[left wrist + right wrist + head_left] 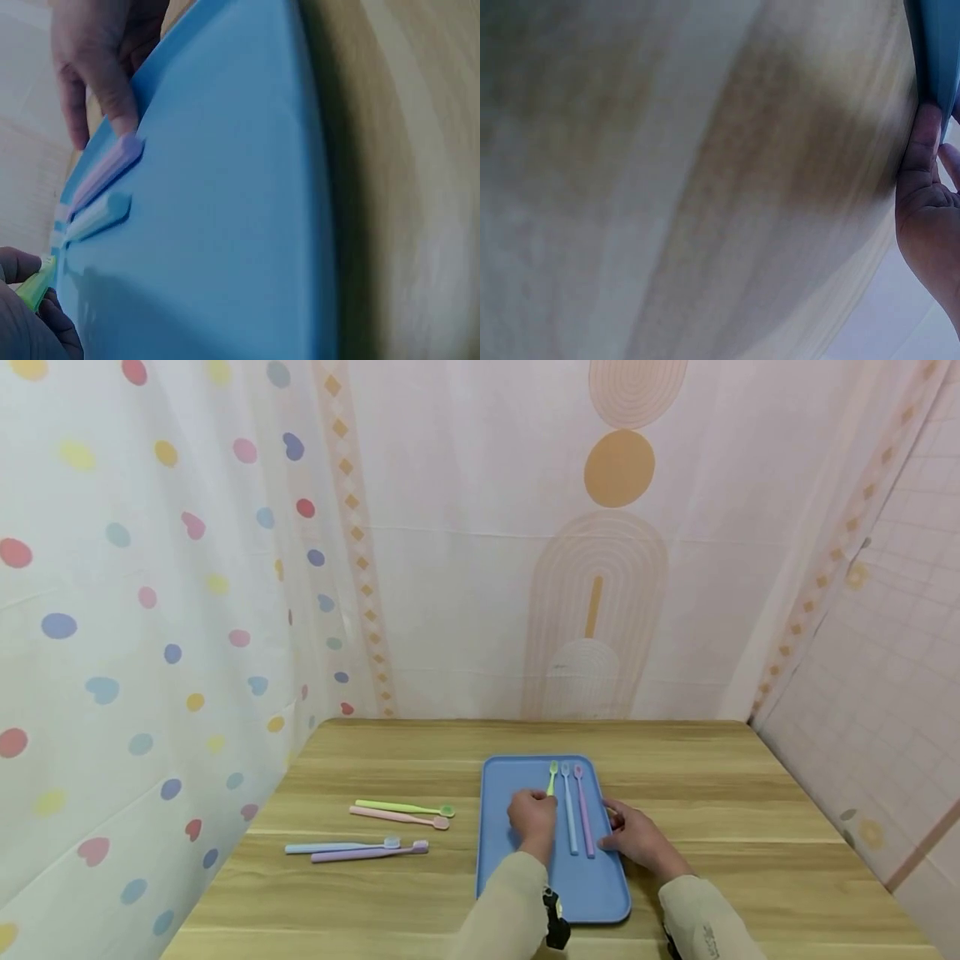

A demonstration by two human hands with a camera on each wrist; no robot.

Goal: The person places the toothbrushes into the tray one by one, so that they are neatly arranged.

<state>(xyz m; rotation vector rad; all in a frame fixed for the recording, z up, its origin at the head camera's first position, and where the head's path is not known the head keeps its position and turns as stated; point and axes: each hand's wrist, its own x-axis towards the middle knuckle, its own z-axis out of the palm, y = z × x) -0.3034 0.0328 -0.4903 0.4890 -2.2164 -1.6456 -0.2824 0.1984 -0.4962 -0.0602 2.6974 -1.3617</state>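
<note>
My left hand (533,817) pinches a green toothbrush (553,777) over the blue tray (498,777); its lower handle is hidden by the hand. In the left wrist view, the green handle (35,286) sits between thumb and fingers. Just right of it on the tray lie a light blue toothbrush (572,814) and a purple toothbrush (584,814), side by side, heads toward the far end. My right hand (637,839) holds the tray's right rim, the thumb over the edge near the purple handle and the other fingers along the outer side.
Left of the tray, on the wooden table (405,914), lie another green toothbrush (397,808) and a pink toothbrush (393,816). Nearer are a second light blue toothbrush (330,847) and a second purple toothbrush (360,855). Patterned curtains (450,568) hang behind and beside the table.
</note>
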